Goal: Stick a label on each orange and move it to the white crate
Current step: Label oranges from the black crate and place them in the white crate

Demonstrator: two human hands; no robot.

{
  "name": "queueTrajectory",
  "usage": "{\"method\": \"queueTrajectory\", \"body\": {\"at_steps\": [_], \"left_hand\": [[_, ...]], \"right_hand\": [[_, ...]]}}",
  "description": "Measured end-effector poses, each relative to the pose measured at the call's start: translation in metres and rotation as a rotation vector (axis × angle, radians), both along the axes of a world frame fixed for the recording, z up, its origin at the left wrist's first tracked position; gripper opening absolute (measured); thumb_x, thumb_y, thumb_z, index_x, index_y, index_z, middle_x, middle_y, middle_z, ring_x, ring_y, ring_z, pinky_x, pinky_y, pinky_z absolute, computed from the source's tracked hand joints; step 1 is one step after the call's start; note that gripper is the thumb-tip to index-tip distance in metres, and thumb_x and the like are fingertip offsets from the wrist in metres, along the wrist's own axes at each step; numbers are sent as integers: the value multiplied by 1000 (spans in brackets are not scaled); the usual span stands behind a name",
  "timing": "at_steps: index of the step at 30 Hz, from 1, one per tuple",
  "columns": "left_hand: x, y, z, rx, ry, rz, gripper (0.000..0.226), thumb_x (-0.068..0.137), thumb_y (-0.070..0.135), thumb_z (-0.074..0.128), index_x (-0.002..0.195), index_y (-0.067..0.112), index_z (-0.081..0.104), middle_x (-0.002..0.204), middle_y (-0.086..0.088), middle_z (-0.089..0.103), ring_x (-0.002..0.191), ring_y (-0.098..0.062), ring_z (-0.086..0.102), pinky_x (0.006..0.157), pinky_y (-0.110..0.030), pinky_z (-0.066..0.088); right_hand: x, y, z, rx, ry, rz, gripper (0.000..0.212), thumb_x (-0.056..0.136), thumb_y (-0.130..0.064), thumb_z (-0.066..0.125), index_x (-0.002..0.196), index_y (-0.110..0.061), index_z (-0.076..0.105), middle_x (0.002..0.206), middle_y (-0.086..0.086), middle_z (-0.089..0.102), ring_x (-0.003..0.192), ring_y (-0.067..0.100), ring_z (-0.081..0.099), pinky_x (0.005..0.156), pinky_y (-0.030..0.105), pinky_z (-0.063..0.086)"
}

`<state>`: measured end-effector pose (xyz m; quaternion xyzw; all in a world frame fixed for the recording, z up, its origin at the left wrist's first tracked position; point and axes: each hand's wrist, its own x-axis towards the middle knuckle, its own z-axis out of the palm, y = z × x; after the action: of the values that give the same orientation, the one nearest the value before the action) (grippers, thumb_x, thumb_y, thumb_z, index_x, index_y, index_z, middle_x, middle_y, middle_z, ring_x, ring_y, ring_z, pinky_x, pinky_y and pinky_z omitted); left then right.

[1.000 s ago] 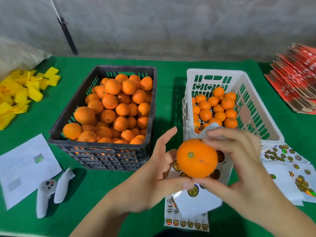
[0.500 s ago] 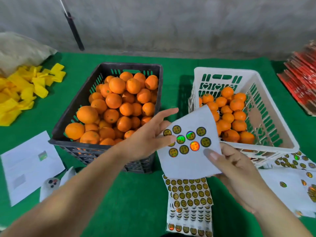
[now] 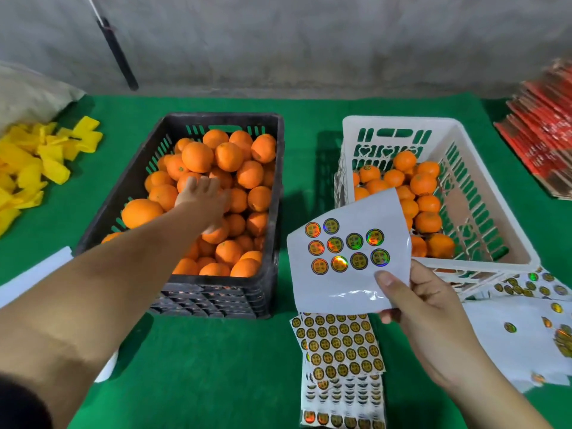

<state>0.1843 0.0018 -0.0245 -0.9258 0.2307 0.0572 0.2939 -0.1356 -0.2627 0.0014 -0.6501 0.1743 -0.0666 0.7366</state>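
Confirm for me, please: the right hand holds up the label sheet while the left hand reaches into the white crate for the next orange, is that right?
Not quite. The head view shows the left hand reaching into the black crate, over its pile of oranges, not the white crate. The rest stands: the right hand holds up the label sheet.

The left arm stretches forward, its left hand [image 3: 202, 196] palm down with fingers spread and loosely bent, fingertips forward and the thumb tucked below. The right hand [image 3: 414, 308] is raised, thumb on top, pinching against the curled fingers beneath.
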Motion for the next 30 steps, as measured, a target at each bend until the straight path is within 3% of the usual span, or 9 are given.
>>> {"method": "queueTrajectory", "body": {"at_steps": [5,9,12,14,16,18,21,26,30], "left_hand": [[6,4,12,-108,-6,-50,82,89,56,71,152,30,24,148,-2,51,135,-32,44,108,-45,42],[-5,12,14,-43,-96,-38,94,80,70,72,156,34,31,150,-8,42,138,-35,37,114,-48,36],[-26,10,33,-421,-66,165,83,76,75,71,145,34,51,147,-7,44,136,-37,37,111,-52,36],[-60,4,54,-1146,222,488,97,69,81,73,148,30,50,154,-5,44,139,-32,38,108,-51,35],[-112,4,73,-1789,799,554,119,61,85,76,156,24,40,160,2,44,145,-22,42,111,-44,36],[-168,6,73,-2010,1225,441,119,65,79,79,157,15,39,160,-2,47,147,-23,45,118,-47,40],[-225,-9,68,-2112,1454,387,97,72,59,87,147,7,53,150,-19,55,142,-39,50,116,-59,40],[-260,-32,74,-2173,1181,469,93,56,56,97,132,18,59,136,-20,63,125,-46,60,110,-64,46],[-273,-28,74,-1984,949,225,62,63,55,91,113,33,60,108,9,67,91,-11,69,73,-23,55]], "right_hand": [[-2,0,5,47,-23,19,37,88,-39,68,124,-31,74,124,4,77,90,12,73,58,21,53],[-10,0,15,182,-66,39,39,87,-32,71,124,-23,74,123,11,76,82,11,73,54,20,51],[-16,0,20,178,-90,54,38,86,-31,71,122,-20,75,122,12,77,80,12,72,54,20,51],[-18,-1,21,175,-115,38,38,87,-30,71,123,-19,75,122,14,77,79,12,70,54,21,50],[-20,-2,21,148,-128,7,38,87,-31,71,123,-19,75,123,14,76,79,13,68,54,21,49],[-23,-2,21,85,-119,-23,39,87,-34,71,124,-23,74,123,10,77,85,15,71,56,20,51],[-27,1,23,-57,-91,-29,39,85,-40,71,122,-30,75,120,5,78,90,15,73,60,18,53],[-33,8,30,-285,-116,-102,41,82,-35,77,121,-42,69,123,-12,73,109,16,70,85,32,61],[-47,13,55,-1225,-333,-339,49,95,-30,78,140,-28,58,131,5,41,121,45,45,99,50,43]]}}
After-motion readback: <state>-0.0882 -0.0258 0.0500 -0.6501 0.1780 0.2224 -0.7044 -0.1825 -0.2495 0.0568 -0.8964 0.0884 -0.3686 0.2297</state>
